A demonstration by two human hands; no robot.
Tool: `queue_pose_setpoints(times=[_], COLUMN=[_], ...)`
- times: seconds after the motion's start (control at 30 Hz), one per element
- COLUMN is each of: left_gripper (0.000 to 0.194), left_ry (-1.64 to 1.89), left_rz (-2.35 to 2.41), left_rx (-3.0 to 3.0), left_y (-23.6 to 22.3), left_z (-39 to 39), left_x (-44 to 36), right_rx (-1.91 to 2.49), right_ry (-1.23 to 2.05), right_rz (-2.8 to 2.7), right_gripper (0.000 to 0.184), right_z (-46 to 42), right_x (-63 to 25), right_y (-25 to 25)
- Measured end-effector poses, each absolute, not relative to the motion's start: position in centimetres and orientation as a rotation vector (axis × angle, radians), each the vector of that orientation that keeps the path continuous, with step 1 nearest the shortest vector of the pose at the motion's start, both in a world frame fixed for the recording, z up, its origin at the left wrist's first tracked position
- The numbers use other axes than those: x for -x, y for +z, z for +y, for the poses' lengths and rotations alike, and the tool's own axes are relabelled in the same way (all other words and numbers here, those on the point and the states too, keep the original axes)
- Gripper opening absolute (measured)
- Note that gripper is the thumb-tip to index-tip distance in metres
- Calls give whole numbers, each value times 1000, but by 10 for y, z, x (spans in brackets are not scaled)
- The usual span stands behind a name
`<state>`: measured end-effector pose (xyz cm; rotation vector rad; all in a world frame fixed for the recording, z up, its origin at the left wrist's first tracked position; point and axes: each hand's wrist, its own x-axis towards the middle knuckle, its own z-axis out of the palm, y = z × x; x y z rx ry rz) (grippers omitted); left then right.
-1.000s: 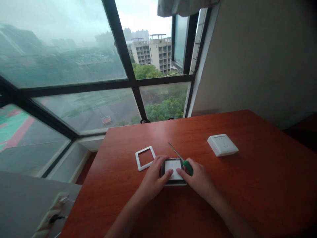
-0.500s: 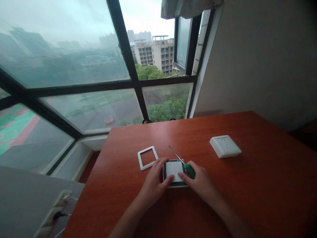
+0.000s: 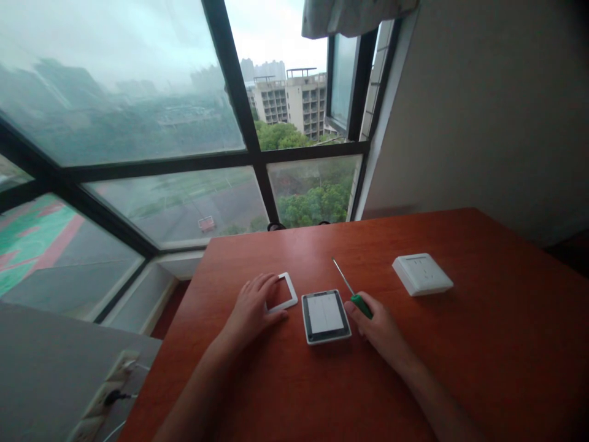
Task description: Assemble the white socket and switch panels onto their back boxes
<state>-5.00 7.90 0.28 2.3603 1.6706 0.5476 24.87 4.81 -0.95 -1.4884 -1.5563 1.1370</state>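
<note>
My left hand (image 3: 253, 307) spans the left side of a thin white square frame (image 3: 292, 294) that looks like a switch cover plate. Its fingers lie at the far edge and its thumb at the near edge, hiding part of it. In my right hand (image 3: 375, 319) is a screwdriver with a green handle (image 3: 361, 306), its metal shaft pointing away and left. Between the hands a white wall switch with a dark border (image 3: 326, 313) lies face up on the table, untouched by the left hand and close beside the right fingers.
A white wall socket (image 3: 423, 274) sits on the reddish-brown wooden table (image 3: 460, 356) at the right. Windows with dark frames (image 3: 184, 164) stand beyond the far edge. Sockets with a black plug (image 3: 113, 398) are at the lower left.
My left hand has left the switch and moved left onto the white frame. My right hand, still with the screwdriver, has shifted right, off the switch.
</note>
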Motion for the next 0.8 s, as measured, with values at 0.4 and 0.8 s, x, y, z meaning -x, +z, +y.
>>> queue_pose_setpoints(times=[0.4,0.8], left_gripper=[59,79], left_ry=[831,617], left_rz=[1665,1304], left_rx=[-2221,-2312], left_y=[15,25], left_z=[76,44], left_x=[36,-38], right_rx=[1403,1372], right_ry=[1280,1271], right_rz=[-1439,-1449], right_gripper=[43,37], right_z=[47,46], right_x=[-250,-249], right_y=[-11,-8])
